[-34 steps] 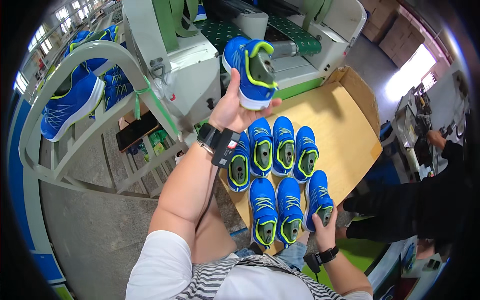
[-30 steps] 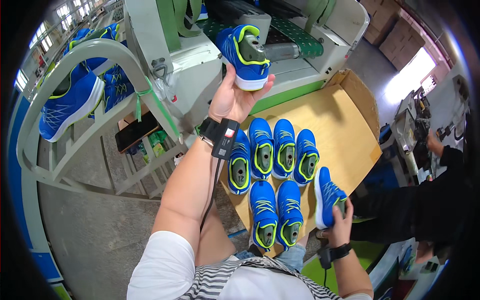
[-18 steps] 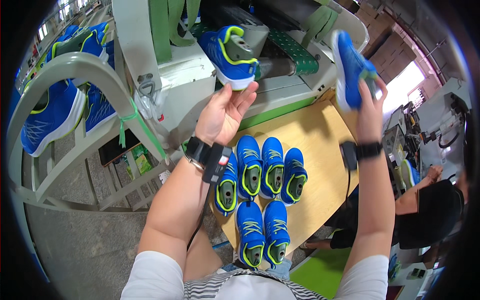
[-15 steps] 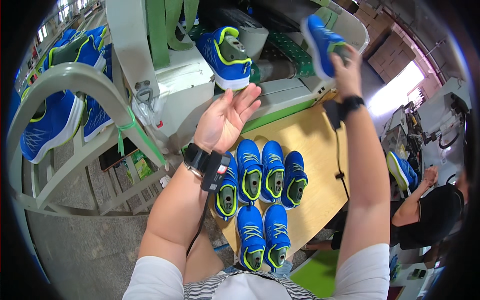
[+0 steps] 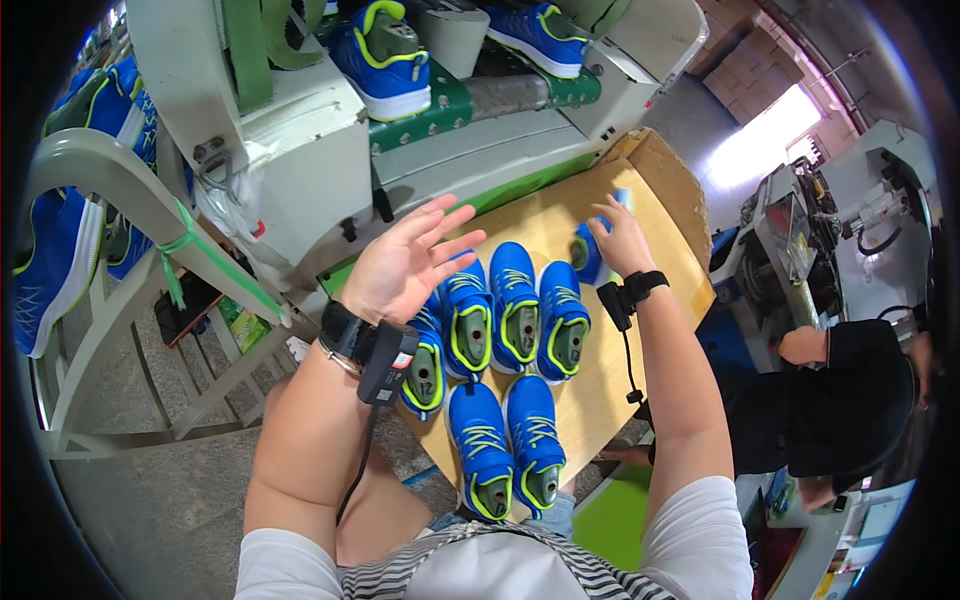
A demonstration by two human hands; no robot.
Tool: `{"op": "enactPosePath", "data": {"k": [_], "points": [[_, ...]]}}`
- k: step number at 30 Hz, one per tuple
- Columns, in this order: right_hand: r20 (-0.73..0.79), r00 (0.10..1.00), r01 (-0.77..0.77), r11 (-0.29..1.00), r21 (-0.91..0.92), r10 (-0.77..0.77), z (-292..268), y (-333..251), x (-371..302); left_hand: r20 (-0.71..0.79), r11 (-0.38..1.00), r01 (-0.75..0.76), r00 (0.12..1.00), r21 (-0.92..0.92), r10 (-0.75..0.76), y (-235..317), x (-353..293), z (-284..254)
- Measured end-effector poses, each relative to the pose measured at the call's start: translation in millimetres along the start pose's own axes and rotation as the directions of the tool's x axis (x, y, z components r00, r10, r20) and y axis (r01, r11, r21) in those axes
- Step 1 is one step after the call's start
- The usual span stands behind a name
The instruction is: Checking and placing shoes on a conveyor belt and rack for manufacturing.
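My left hand (image 5: 405, 265) is held palm up with its fingers spread, holding nothing, above the leftmost shoes on the wooden table. Over the table's right side, my right hand (image 5: 622, 243) grips a blue running shoe (image 5: 588, 254) with lime-green trim. Motion smears that shoe, and the fingers partly hide it. Just left of it, several matching blue shoes (image 5: 515, 310) stand side by side, green shoe lasts inside them. Nearer to me are two more of the same kind, one a blue shoe (image 5: 480, 440).
Beyond the wooden table (image 5: 620, 350) is a pale machine with a green conveyor (image 5: 440, 108); two blue shoes (image 5: 385, 65) sit on it. A curved metal rack (image 5: 110, 160) with shoes stands at left. A person in black (image 5: 850, 400) is at the right.
My right hand has brought its shoe down from beside the machine to the table's right side. My left hand stays open. A second shoe now shows on the conveyor. The view has shifted.
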State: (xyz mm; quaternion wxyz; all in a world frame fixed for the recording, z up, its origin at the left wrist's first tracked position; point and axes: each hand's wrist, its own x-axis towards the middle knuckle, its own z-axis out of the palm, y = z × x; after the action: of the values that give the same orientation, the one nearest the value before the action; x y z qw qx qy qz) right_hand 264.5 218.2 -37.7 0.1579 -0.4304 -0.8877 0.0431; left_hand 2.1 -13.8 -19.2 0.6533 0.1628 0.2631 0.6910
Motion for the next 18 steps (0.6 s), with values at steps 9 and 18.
{"op": "enactPosePath", "data": {"k": [9,18], "points": [[0.326,0.809,-0.451,0.872,-0.191,0.489,3,68,-59,-0.032,0.997,0.007,0.999,0.074,-0.005,-4,-3,-4],[-0.074,0.881,-0.424,0.849,0.316,0.467,39,126,-32,0.004,0.992,0.058,0.998,0.116,-0.059,-12,-1,1]]}}
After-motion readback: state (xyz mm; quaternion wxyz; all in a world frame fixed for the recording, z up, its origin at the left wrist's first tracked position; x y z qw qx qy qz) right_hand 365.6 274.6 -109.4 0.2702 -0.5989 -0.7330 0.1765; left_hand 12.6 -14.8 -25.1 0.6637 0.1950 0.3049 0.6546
